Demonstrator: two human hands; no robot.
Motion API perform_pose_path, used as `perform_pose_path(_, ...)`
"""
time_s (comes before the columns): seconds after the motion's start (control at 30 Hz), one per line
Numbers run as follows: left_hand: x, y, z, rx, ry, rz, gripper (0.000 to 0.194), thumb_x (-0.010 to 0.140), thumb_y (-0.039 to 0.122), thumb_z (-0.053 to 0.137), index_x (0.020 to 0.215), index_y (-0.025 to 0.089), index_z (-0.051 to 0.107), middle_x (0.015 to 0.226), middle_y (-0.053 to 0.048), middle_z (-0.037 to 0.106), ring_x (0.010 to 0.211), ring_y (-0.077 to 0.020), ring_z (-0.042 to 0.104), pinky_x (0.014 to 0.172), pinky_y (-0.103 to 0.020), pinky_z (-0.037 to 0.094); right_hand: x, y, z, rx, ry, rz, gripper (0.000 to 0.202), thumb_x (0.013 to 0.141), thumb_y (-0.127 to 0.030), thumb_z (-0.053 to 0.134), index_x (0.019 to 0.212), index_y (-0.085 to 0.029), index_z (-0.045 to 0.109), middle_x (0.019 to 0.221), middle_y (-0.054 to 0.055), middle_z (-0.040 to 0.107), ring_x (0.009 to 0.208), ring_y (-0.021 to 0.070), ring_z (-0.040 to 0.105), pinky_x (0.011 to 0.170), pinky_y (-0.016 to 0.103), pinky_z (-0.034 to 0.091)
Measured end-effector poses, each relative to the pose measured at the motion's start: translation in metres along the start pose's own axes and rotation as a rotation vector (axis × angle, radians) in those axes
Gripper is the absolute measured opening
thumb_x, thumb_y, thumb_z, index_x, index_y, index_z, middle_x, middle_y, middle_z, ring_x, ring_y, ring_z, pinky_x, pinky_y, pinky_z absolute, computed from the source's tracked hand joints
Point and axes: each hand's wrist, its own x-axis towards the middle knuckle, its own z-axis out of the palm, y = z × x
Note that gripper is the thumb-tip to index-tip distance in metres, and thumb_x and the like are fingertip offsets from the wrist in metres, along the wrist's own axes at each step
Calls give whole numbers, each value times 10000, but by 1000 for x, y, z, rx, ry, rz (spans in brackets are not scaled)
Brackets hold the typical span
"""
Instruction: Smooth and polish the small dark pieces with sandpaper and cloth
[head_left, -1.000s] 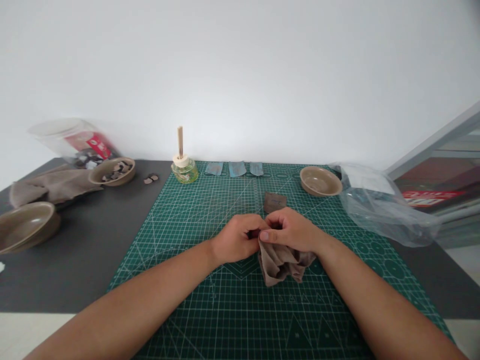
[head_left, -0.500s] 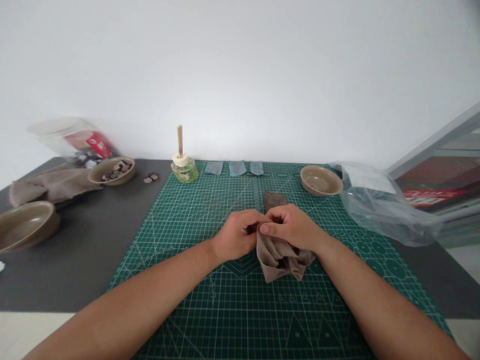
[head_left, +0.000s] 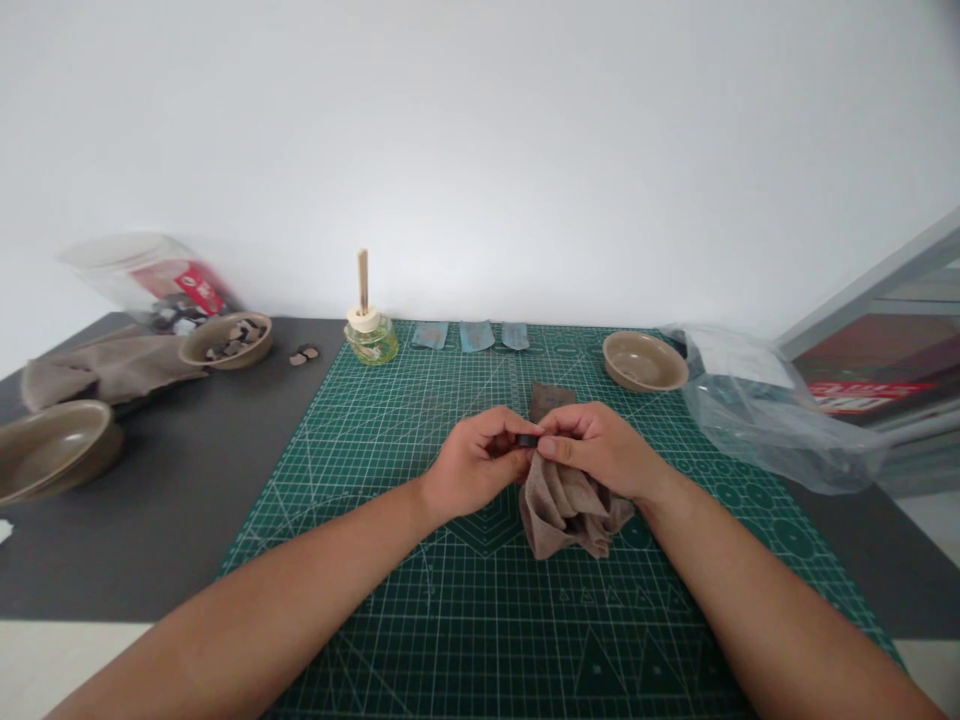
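My left hand (head_left: 476, 460) pinches a small dark piece (head_left: 527, 440) between thumb and fingertips. Against it, my right hand (head_left: 596, 447) is closed on a crumpled brown cloth (head_left: 570, 507), which hangs below the fingers over the green cutting mat (head_left: 375, 590). The fingertips of both hands meet at the dark piece, and part of it is hidden by them. Just beyond the hands lies a dark brown square (head_left: 551, 398), flat on the mat, its lower part covered by my right hand.
Along the mat's back edge are bluish sheets (head_left: 475, 336) and a reed diffuser (head_left: 371, 338). An unfilled bowl (head_left: 645, 362) and a clear plastic bag (head_left: 757, 410) stand right. Left are a bowl of small pieces (head_left: 226, 341), another bowl (head_left: 56, 450) and folded cloth (head_left: 112, 370).
My left fingers have shifted so that the dark piece now shows between them. The cloth's top edge has moved slightly right, staying in my right hand.
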Motion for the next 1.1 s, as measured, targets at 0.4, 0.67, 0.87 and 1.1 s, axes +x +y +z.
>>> perform_pose_path(0.4, 0, 1, -3, 191, 12, 110, 150, 769, 208, 615, 901, 141, 592, 698, -6, 608, 592, -84, 579, 528, -186, 455, 1, -1, 1, -40, 47, -17, 304, 723, -453, 653, 688, -151, 638, 582, -6, 565, 524, 93, 475, 472, 199, 354)
perform_pose_path(0.67, 1, 0, -3, 117, 18, 45, 158, 769, 240, 614, 885, 154, 548, 689, 5, 602, 587, -91, 588, 512, -187, 454, 1, 1, 1, -45, 42, -26, 295, 728, -448, 647, 703, -155, 634, 612, 3, 594, 544, 103, 506, 491, 208, 380)
perform_pose_path(0.87, 1, 1, -3, 108, 12, 13, 168, 762, 235, 609, 888, 156, 533, 683, 11, 591, 571, -92, 590, 507, -190, 459, 1, 3, 1, -17, 28, -34, 265, 726, -424, 650, 725, -159, 633, 622, 1, 600, 551, 106, 517, 497, 211, 387)
perform_pose_path(1.1, 0, 3, -4, 221, 41, 18, 139, 745, 192, 587, 864, 147, 530, 635, 19, 565, 544, -91, 571, 507, -200, 443, 2, 2, 1, -16, 14, -28, 171, 726, -332, 647, 738, -162, 635, 653, 4, 621, 589, 114, 546, 535, 219, 412)
